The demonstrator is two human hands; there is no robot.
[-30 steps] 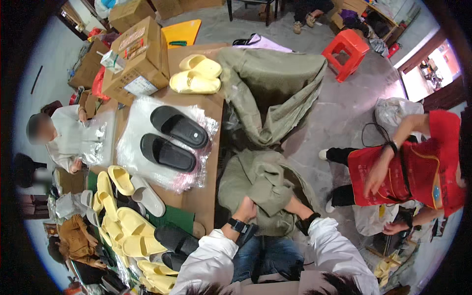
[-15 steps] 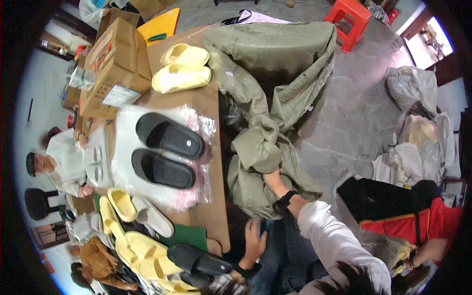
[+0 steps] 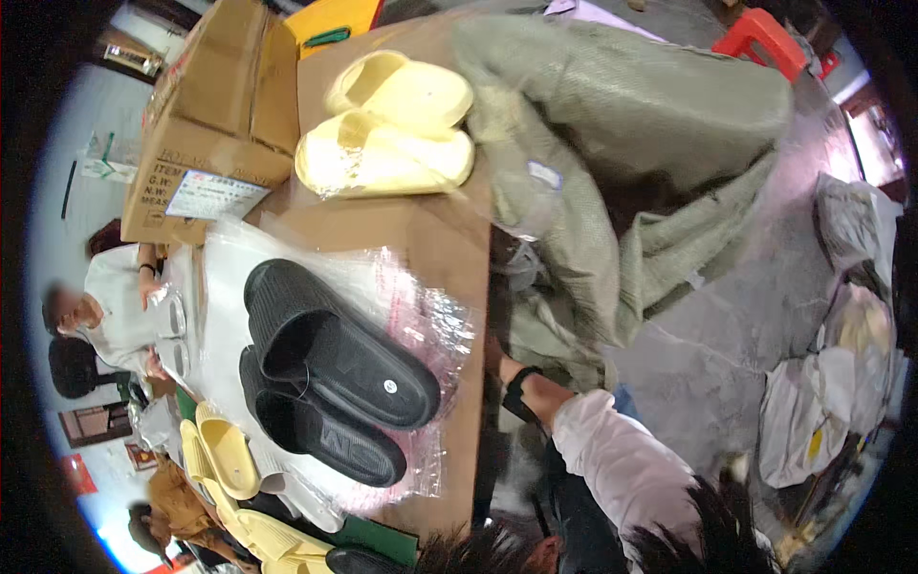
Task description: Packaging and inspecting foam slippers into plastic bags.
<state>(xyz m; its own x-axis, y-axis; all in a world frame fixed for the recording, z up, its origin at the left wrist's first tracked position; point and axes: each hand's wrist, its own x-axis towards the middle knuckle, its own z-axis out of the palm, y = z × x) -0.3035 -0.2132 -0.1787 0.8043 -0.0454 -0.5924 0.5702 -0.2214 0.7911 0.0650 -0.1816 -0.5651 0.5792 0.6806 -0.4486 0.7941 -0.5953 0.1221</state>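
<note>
Slumping beside the right edge of the table (image 3: 457,507), the olive-green woven sack (image 3: 650,81) is gaping in its middle, its upper part bulging wide and its lower folds hanging down near the person's right hand (image 3: 496,358). That hand is reaching in next to the table edge, which is partly hiding it; whether its fingers are spreading, closing or gripping the sack, I cannot tell. A black band (image 3: 519,395) is circling the wrist, and a white sleeve (image 3: 622,459) is covering the forearm. The left hand is staying out of sight, so I cannot tell how its fingers are standing.

On the table, a pair of black slippers (image 3: 354,368) is lying on a stack of clear plastic bags (image 3: 225,297), one slipper partly overlapping the other. Beyond, two pale yellow slippers (image 3: 382,153) are resting side by side, close to a cardboard box (image 3: 210,105). More yellow slippers (image 3: 229,454) are crowding the lower left, near a green mat (image 3: 378,538).

Farther off, a co-worker in white (image 3: 122,298) is handling pale slippers (image 3: 171,314). Whitish sacks (image 3: 803,416) are sitting on the floor (image 3: 688,383) at right, and a red stool (image 3: 760,38) is standing behind the olive-green sack.
</note>
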